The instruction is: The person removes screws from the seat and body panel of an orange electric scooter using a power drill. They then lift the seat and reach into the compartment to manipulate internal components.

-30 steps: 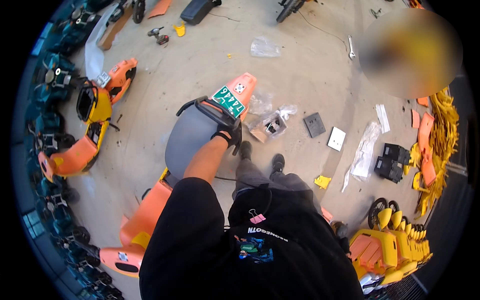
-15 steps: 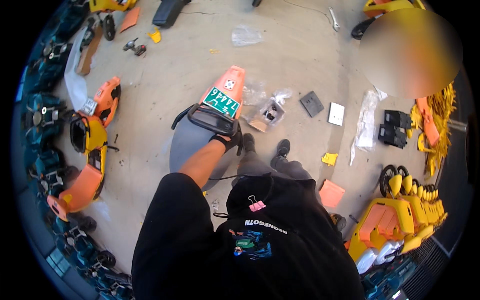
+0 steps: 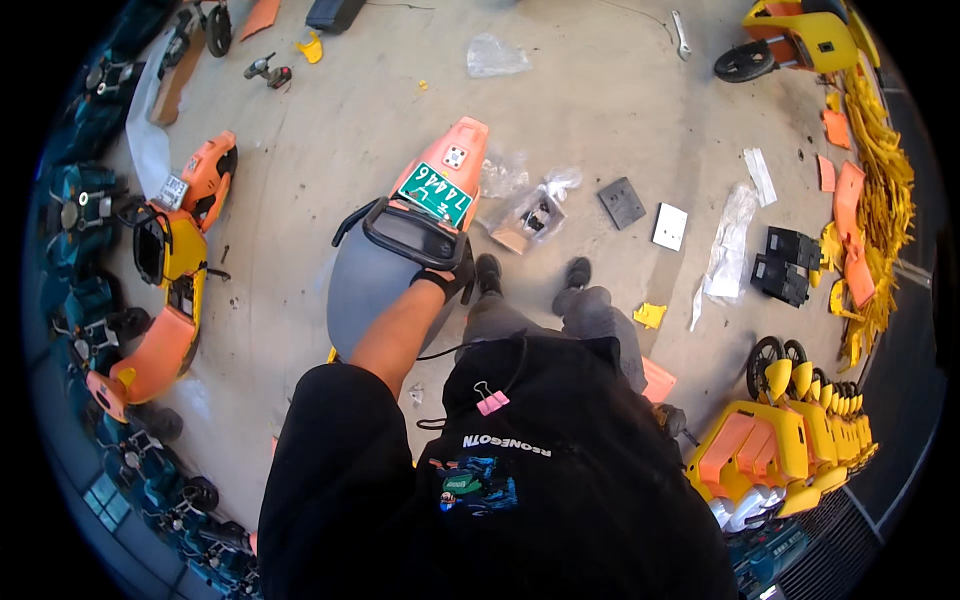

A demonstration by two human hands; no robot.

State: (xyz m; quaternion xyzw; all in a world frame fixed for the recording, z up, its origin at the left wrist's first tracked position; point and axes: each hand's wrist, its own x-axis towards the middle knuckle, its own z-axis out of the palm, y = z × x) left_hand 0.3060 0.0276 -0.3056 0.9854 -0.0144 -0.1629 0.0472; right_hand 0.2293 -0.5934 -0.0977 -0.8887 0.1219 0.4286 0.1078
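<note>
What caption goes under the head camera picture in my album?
A gloved left hand at the black rail behind a grey scooter seat.

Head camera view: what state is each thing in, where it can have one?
Left hand: gloved, on black rear rail; grip partly hidden
Green plate: fixed to orange tail
Small carton: open
Power drill: lying down
Wrench: lying flat
Pink binder clip: fastened to black top
Clear plastic: crumpled
Yellow-and-orange scooters: standing in a row

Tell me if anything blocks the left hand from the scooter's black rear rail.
Nothing visible does: the left hand is at the right end of the black rear rail, though the grip is partly hidden.
</note>
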